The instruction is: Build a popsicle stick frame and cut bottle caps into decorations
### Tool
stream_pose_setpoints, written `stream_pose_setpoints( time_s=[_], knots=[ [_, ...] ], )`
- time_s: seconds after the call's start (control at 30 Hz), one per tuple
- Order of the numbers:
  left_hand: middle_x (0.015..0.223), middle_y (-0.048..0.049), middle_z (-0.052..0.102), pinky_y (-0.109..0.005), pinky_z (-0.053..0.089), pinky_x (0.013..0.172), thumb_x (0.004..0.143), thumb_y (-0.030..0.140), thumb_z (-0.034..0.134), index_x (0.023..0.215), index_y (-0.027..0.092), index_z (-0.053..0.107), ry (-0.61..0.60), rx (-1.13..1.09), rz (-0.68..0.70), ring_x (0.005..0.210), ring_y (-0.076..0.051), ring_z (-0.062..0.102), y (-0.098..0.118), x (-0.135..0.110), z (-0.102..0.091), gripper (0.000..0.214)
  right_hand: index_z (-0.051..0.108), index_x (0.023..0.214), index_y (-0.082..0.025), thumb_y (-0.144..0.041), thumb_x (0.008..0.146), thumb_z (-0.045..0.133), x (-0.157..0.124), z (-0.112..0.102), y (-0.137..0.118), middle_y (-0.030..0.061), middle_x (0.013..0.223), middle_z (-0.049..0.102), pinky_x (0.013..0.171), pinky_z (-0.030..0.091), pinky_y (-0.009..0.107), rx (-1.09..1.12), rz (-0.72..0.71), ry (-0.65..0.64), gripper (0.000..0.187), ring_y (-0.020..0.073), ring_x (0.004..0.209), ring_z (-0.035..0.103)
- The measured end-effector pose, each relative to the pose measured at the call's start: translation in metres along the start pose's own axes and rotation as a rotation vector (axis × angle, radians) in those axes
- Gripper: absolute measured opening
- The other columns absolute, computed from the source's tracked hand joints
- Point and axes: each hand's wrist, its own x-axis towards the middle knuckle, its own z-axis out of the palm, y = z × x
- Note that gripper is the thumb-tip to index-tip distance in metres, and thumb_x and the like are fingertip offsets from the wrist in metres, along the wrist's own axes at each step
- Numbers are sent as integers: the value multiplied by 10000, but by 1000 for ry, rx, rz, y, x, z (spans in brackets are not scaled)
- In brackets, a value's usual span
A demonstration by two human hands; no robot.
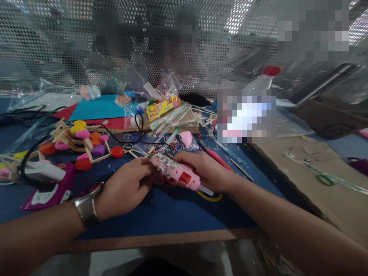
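My right hand (205, 168) is wrapped round a pink hot glue gun (175, 170), with a clear glue stick (206, 190) poking out of its back end. Whitish, stringy residue covers the gun's front part. Close to the front of the gun is my left hand (128, 188), fingers curled in and thumb bent. What those fingers hold is hidden behind the hand and the gun. Left of my hands lies a structure of wooden sticks (89, 147) with coloured bottle caps, among them a red cap (117, 152) and a purple cap (99, 150).
A purple power unit (67, 180) with a white plug (47, 170) lies at left, a black cable (115, 141) running from it. Behind are loose sticks (175, 120), a yellow box (161, 108) and blue paper (100, 109). Cardboard (287, 172) covers the right side; a white bottle (260, 82) stands behind.
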Motion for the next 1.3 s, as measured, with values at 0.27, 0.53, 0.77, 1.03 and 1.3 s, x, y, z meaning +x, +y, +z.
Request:
stream_pose_setpoints(
  time_s=[0.27, 0.53, 0.77, 1.03, 1.3],
  knots=[
    [948, -82, 759, -364, 578, 849, 924, 85, 509, 864, 166, 695, 0, 15, 10, 928, -226, 709, 0, 0, 0, 211, 564, 997, -212, -345, 920, 691, 0, 0, 0, 8, 817, 681, 604, 421, 232, 7, 0, 4, 200, 140, 648, 602],
    [995, -72, 768, -368, 572, 884, 931, 82, 504, 902, 176, 704, -7, 1, 9, 974, -230, 716, -1, -1, 1, 223, 577, 1001, -204, -377, 912, 718, 0, 0, -1, 13, 830, 685, 607, 430, 232, 33, 18, -2, 240, 143, 660, 609],
    [1069, -56, 724, -345, 562, 890, 909, 56, 532, 929, 202, 676, -17, -64, -60, 1009, -215, 693, 6, 2, -1, 207, 542, 969, -202, -411, 858, 763, 1, -2, -1, -35, 721, 582, 548, 368, 219, -11, 75, 137, 324, 112, 582, 456],
    [1103, -90, 650, -436, 592, 836, 886, 183, 627, 1098, 224, 493, 109, -181, -212, 1006, -281, 687, 7, -1, 3, 254, 479, 873, -222, -376, 852, 737, 2, -3, -1, -35, 739, 529, 565, 345, 232, -2, 157, 172, 301, 123, 623, 433],
    [1015, -12, 604, -344, 613, 841, 868, 178, 719, 1077, 251, 469, 220, -546, -250, 931, -185, 709, 4, 1, 7, 334, 543, 945, -199, -373, 833, 783, 2, -1, -1, -24, 762, 587, 596, 380, 246, 70, 184, 134, 316, 132, 644, 470]
  ],
)
